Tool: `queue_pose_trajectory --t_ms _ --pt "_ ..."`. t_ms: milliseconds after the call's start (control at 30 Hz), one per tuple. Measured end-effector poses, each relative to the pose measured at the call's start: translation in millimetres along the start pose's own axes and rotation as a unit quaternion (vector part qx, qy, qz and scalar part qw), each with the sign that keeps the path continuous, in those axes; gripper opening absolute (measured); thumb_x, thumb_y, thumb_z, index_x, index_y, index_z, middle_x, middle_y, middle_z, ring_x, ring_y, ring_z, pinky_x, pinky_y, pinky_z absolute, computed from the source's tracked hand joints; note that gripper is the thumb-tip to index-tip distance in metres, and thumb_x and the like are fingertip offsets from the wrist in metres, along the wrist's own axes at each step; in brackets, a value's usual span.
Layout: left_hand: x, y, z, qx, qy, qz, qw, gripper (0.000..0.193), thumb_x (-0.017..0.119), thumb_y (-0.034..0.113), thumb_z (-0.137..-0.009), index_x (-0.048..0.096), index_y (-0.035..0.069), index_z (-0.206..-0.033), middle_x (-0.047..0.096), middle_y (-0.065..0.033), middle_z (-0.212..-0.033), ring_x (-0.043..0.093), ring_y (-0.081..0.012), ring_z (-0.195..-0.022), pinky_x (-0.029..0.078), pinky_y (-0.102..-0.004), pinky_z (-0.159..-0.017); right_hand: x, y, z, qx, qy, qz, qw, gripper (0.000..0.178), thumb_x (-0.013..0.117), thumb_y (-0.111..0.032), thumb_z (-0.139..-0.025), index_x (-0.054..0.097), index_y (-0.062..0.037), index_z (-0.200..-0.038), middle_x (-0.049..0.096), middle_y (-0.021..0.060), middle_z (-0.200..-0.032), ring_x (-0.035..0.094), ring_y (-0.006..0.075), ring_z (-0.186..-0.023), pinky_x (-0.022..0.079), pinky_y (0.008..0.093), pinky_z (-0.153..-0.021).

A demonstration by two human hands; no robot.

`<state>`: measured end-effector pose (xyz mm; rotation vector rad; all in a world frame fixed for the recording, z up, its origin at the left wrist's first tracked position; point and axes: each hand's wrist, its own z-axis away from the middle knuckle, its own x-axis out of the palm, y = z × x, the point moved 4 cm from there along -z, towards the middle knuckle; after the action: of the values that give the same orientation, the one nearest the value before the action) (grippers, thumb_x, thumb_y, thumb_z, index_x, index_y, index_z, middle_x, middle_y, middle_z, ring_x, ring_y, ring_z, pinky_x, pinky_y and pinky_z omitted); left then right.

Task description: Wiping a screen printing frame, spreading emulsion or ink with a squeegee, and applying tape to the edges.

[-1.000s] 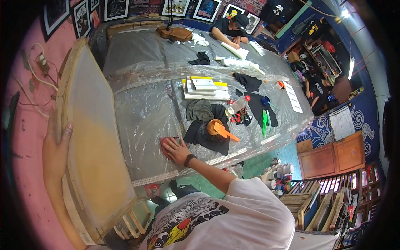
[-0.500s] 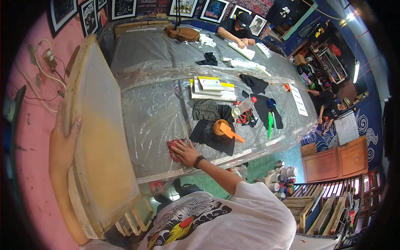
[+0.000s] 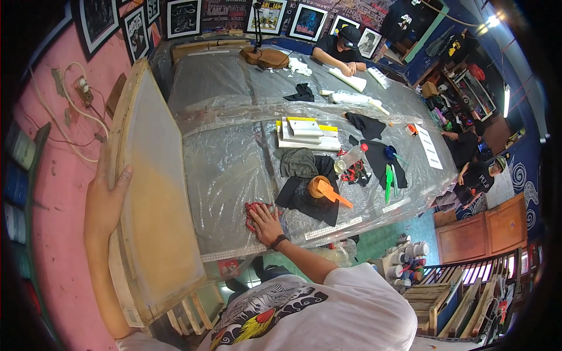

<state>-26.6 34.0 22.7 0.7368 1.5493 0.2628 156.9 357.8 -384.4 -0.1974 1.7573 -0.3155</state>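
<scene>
Hands were apart: L hand (image 3: 106, 202) clasped framed screen (image 3: 159, 193) by outer edge, R hand (image 3: 267, 226) lay flat on red rag (image 3: 250, 219); screen was left of R, long axis fwd, L nearer.

Two bare hands: one left hand (image 3: 108, 202), one right hand (image 3: 267, 226). One large mesh-covered frame (image 3: 161, 187), one red rag (image 3: 251, 214), one dark wristband (image 3: 280, 241). On the plastic sheeting (image 3: 222, 167), one red-capped bottle (image 3: 352, 157), one orange tub (image 3: 315, 187), one orange spatula (image 3: 336, 196), two slim green tools (image 3: 388, 183). Five framed pictures (image 3: 265, 16) along the back wall (image 3: 219, 14), two orange-brown door panels (image 3: 462, 238), at least two other people (image 3: 341, 54).
</scene>
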Motion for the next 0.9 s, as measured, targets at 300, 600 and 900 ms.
queue_pose_trajectory --t_ms 300,600,900 --pt "4 4 -1 -0.009 -0.003 0.001 1.000 0.072 0.057 0.031 -0.099 0.025 0.000 -0.156 0.036 -0.0239 -0.156 0.040 -0.0346 -0.142 0.031 -0.0376 -0.117 -2 1 -1 -0.001 0.017 0.000 1.000 0.050 0.051 -0.029 -0.099 0.046 -0.0170 -0.148 0.038 0.0103 -0.156 0.031 0.0333 -0.147 0.016 0.0658 -0.116" --pt "9 8 -3 -0.017 -0.004 -0.011 1.000 0.072 0.058 0.032 -0.099 0.026 0.002 -0.156 0.038 -0.0234 -0.155 0.042 -0.0352 -0.141 0.032 -0.0380 -0.116 -3 4 -2 -0.009 0.023 -0.006 1.000 0.050 0.052 -0.028 -0.098 0.047 -0.0160 -0.146 0.040 0.0118 -0.155 0.033 0.0347 -0.146 0.018 0.0637 -0.116" --pt "14 8 -2 0.005 -0.022 0.011 1.000 0.074 0.058 0.034 -0.099 0.027 -0.001 -0.155 0.038 -0.0235 -0.155 0.038 -0.0320 -0.144 0.029 -0.0367 -0.117 0 11 -7 -0.022 0.035 -0.025 0.999 0.049 0.064 -0.016 -0.087 0.057 -0.0130 -0.134 0.053 0.0138 -0.143 0.047 0.0376 -0.136 0.024 0.0616 -0.116"
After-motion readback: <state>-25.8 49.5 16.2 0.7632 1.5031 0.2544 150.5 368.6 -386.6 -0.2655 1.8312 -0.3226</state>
